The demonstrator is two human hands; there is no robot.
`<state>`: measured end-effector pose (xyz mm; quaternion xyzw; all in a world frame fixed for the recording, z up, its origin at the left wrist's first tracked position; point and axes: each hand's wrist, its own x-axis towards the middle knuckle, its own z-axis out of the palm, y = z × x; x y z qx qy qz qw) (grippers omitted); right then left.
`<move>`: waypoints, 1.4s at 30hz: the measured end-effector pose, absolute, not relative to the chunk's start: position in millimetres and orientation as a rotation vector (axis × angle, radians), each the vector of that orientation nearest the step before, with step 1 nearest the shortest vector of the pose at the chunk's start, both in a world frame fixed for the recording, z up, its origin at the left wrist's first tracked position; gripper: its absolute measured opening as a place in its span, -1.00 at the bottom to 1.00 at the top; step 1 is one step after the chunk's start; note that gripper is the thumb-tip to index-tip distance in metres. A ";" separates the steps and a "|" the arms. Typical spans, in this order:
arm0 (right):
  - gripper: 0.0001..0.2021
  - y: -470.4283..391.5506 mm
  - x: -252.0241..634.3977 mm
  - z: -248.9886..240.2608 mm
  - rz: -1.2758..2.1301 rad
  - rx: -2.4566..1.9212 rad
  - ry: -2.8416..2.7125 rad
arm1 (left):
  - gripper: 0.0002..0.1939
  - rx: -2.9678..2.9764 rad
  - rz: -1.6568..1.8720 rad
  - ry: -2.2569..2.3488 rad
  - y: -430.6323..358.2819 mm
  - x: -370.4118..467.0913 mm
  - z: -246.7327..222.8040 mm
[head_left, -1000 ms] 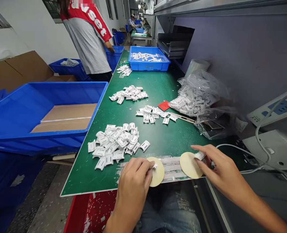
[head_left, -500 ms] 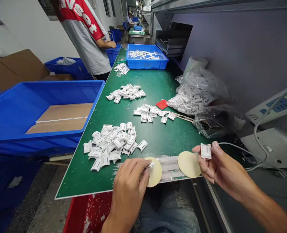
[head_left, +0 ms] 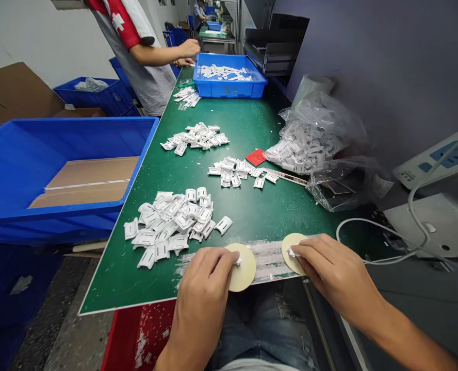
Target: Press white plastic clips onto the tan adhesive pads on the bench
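Note:
At the bench's near edge, my left hand (head_left: 206, 288) is closed in a pinch on a small white plastic piece (head_left: 238, 260), held against the left pale-yellow disc (head_left: 245, 275). My right hand (head_left: 333, 270) pinches a white plastic piece (head_left: 291, 252) over the right pale-yellow disc (head_left: 291, 240). My fingers cover most of both pieces. Under the discs runs a worn whitish strip (head_left: 270, 257). A heap of white slotted plastic parts (head_left: 175, 221) lies beyond my left hand, one loose part (head_left: 224, 225) at its right side.
Farther back on the green bench (head_left: 252, 206) lie more white parts (head_left: 198, 136), a red square (head_left: 255, 157) and a clear bag of parts (head_left: 306, 144). A blue tray (head_left: 229, 90) stands at the far end, a co-worker's arm (head_left: 163, 54) beside it. Blue bin (head_left: 70, 208) at left; white cable (head_left: 383, 260) at right.
My right hand has brought its white piece down and left onto the right disc, turning palm down. My left hand stays at its disc. The co-worker's arm has reached toward the tray.

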<state>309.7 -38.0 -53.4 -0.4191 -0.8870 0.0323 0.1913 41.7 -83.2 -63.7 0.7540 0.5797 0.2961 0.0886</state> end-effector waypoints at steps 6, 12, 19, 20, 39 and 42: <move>-0.79 -31.9 303.9 -46.9 -0.150 -1.207 -2.612 | -0.89 2.290 0.708 1.715 -75.0 32.9 -61.5; -0.82 -38.8 304.7 -48.4 -0.048 -1.253 -2.568 | -0.87 2.320 0.708 1.673 -81.0 31.8 -52.5; -0.78 -41.5 299.1 -42.6 0.003 -1.311 -2.561 | -0.84 2.322 0.713 1.722 -85.8 37.9 -47.3; -0.78 -42.3 299.0 -41.9 0.013 -1.312 -2.555 | -0.85 2.319 0.725 1.725 -85.9 37.3 -48.5; -0.81 -50.4 293.5 -40.7 -0.017 -1.385 -2.490 | -0.87 2.273 0.757 1.771 -89.9 37.9 -49.9; -0.76 -50.4 293.3 -39.0 -0.052 -1.432 -2.491 | -0.85 2.271 0.740 1.812 -91.0 41.3 -46.2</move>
